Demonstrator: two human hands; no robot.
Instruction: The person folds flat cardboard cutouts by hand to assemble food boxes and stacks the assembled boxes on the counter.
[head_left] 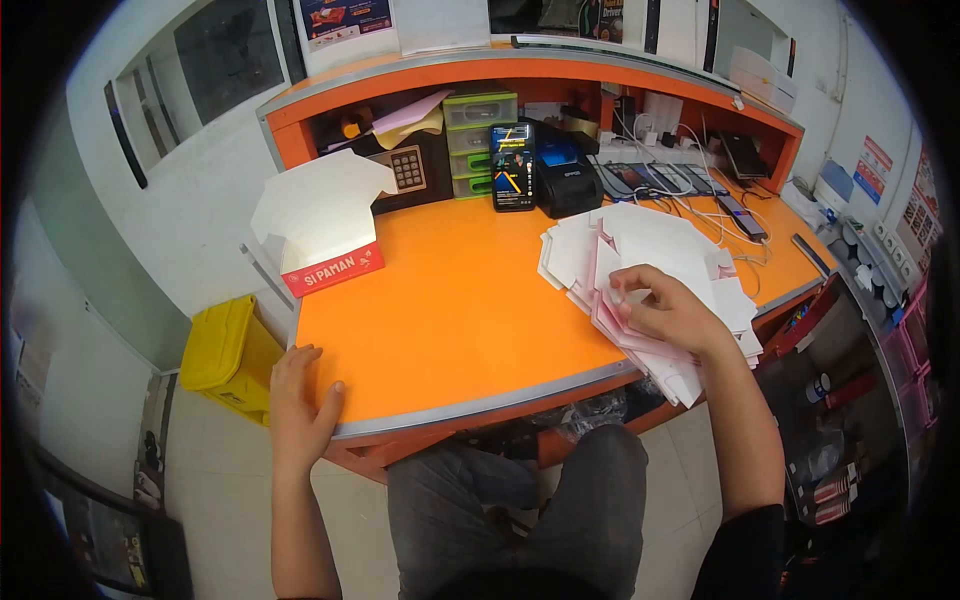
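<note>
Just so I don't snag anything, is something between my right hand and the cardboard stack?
Nothing visible: your right hand is right at the cardboard stack, with no other thing between. The upright phone stands farther back, left of the stack.

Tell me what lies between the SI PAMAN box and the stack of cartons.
Only bare orange desktop lies between the SI PAMAN box and the carton stack, in the head view.
</note>
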